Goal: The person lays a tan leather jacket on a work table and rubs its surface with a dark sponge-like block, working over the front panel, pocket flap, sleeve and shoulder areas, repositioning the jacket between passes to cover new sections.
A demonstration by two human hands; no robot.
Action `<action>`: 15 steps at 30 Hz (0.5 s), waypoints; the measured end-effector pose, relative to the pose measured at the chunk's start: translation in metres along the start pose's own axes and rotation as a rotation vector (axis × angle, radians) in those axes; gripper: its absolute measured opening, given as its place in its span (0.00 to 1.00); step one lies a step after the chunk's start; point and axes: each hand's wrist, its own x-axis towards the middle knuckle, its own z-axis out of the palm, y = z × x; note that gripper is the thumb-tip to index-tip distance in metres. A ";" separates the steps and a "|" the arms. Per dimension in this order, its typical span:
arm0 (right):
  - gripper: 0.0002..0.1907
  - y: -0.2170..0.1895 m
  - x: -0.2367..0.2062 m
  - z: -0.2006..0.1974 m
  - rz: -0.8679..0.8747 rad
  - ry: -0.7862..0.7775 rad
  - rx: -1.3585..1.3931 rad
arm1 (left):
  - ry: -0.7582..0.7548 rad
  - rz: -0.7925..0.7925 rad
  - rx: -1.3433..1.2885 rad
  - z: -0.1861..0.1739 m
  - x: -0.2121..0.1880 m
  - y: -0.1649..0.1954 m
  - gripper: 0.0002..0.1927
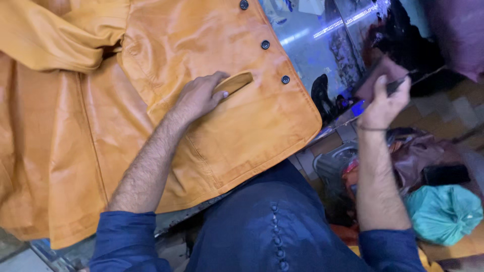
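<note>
1. My left hand [197,96] lies flat on the tan leather jacket [166,100], grip spread, fingertips on the welt pocket [233,82].
2. Jacket lies spread across the glossy surface [322,55], hem edge over its near corner.
3. My right hand [384,103] is raised off to the side, grip pinched on a thin dark tool [398,83]; its tip is blurred.
4. To do it well, I judge: keep the leather taut under the palm, press evenly beside the pocket, and stay clear of the dark snaps [265,45].
</note>
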 end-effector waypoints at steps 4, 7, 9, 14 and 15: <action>0.15 -0.001 -0.135 0.053 0.495 -0.024 0.678 | -0.026 0.015 0.127 -0.004 0.005 -0.011 0.17; 0.14 0.020 -0.176 0.064 0.529 0.019 0.822 | 0.018 0.080 0.099 -0.014 0.006 -0.019 0.19; 0.13 0.028 -0.185 0.065 0.504 0.057 0.860 | 0.023 0.101 0.056 -0.021 0.007 -0.022 0.18; 0.13 0.007 -0.207 0.068 0.381 0.133 0.527 | -0.030 0.149 -0.078 -0.031 0.007 -0.020 0.17; 0.15 -0.003 -0.217 0.072 0.326 0.018 0.301 | -0.044 0.162 -0.096 -0.032 0.006 -0.020 0.17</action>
